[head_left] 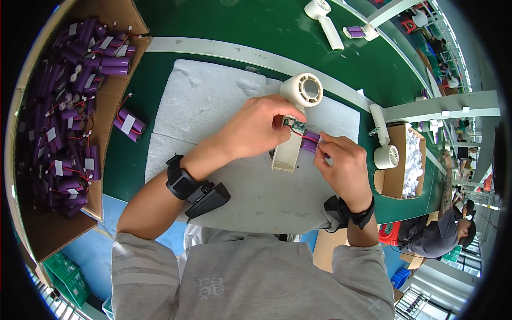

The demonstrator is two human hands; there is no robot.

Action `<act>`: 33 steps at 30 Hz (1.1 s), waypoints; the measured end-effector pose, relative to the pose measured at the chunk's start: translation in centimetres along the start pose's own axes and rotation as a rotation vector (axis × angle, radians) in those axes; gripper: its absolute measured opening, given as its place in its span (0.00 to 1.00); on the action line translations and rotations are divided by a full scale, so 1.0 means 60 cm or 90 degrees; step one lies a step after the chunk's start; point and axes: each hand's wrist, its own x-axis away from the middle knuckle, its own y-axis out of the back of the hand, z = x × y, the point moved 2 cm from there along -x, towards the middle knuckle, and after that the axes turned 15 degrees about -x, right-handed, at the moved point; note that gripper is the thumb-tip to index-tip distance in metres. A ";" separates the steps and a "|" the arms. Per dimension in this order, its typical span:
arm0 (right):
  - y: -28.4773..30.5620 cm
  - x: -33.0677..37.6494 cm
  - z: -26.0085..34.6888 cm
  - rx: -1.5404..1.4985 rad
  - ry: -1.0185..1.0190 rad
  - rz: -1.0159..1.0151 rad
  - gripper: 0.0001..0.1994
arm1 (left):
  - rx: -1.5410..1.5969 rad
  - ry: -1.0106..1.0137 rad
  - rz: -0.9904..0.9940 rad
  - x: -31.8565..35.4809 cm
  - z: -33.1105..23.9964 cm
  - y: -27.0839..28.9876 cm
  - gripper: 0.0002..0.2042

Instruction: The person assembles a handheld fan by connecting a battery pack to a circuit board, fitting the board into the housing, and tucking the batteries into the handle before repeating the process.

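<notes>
My left hand (256, 125) is closed around a cream handheld fan (288, 154), near its round head. The fan's handle is opened up, and a small green circuit board (295, 124) shows inside, beside my left fingertips. In my right hand (344, 160), fingers pinched, is a purple battery pack (310, 141) just right of the handle. A red wire runs between the board and the pack; where its ends join is too small to tell. Beneath both hands lies a white foam sheet (197, 93), greyer in its near part.
A cardboard box (140, 61) full of purple battery packs stands at left, with one loose pack (129, 125) beside it. More fans (330, 32) lie across the green bench. At right, another fan (385, 157) rests by a box (393, 184) of small white pieces. A person (440, 237) sits farther right.
</notes>
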 end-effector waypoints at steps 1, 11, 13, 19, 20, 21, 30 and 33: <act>-0.001 0.000 0.000 -0.005 -0.005 0.003 0.05 | -0.003 0.000 0.003 0.002 0.001 -0.001 0.14; -0.006 0.014 0.002 -0.066 -0.077 0.026 0.04 | -0.050 -0.029 0.015 0.019 0.012 -0.002 0.15; -0.010 0.018 0.001 -0.066 -0.072 0.031 0.04 | -0.047 -0.022 0.016 0.024 0.016 -0.005 0.15; -0.015 0.017 0.005 -0.041 -0.089 0.044 0.04 | -0.079 -0.033 0.001 0.025 0.021 -0.012 0.14; -0.017 0.016 0.008 -0.040 -0.089 0.049 0.04 | -0.076 -0.031 -0.001 0.025 0.022 -0.012 0.14; -0.020 0.014 0.011 -0.025 -0.105 0.050 0.04 | -0.080 -0.032 -0.002 0.025 0.023 -0.013 0.14; -0.042 0.023 0.021 -0.031 -0.202 -0.035 0.04 | -0.080 -0.028 0.001 0.036 0.021 -0.006 0.14; -0.035 0.023 0.020 -0.091 -0.251 -0.042 0.03 | -0.077 -0.043 -0.009 0.037 0.024 -0.006 0.14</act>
